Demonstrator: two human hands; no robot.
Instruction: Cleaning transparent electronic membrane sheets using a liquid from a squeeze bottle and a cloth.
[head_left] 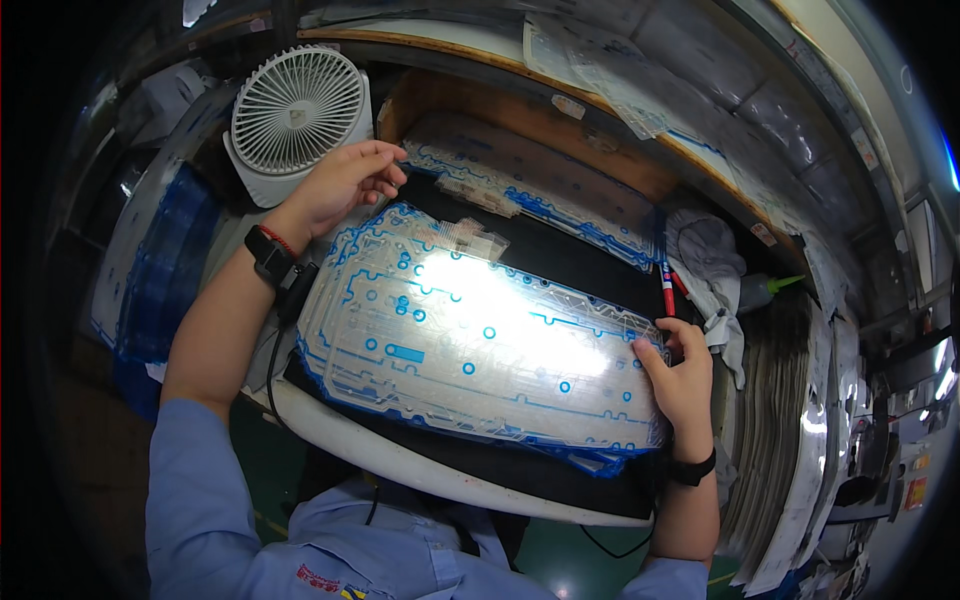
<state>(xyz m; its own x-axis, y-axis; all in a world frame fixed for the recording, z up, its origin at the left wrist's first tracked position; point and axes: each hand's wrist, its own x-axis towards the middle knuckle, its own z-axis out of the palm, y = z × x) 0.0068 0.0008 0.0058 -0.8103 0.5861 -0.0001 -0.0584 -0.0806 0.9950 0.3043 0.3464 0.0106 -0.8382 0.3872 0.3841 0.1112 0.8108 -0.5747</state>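
Note:
A stack of clear, flat plastic sheets (450,375) with blue printed lines, rings and notched edges lies on a black work surface in front of me. Bright glare hides part of the top sheet. My right hand (683,380) is at the stack's right end, thumb on the top sheet and fingers bent round its corner. Raised beyond the stack's left end, my left hand (350,185) has loosely curled fingers with gaps between them, and I see nothing held. Its fingertips are close to the left end of a second stack of similar sheets (560,175) at the back.
A white fan (298,115) stands at the back left. A wooden shelf edge (470,55) crosses behind. On the right are a red marker (667,290), a grey cloth (708,245), a bottle with a green nozzle (765,290) and piled sheets (785,430). A cable hangs at the left.

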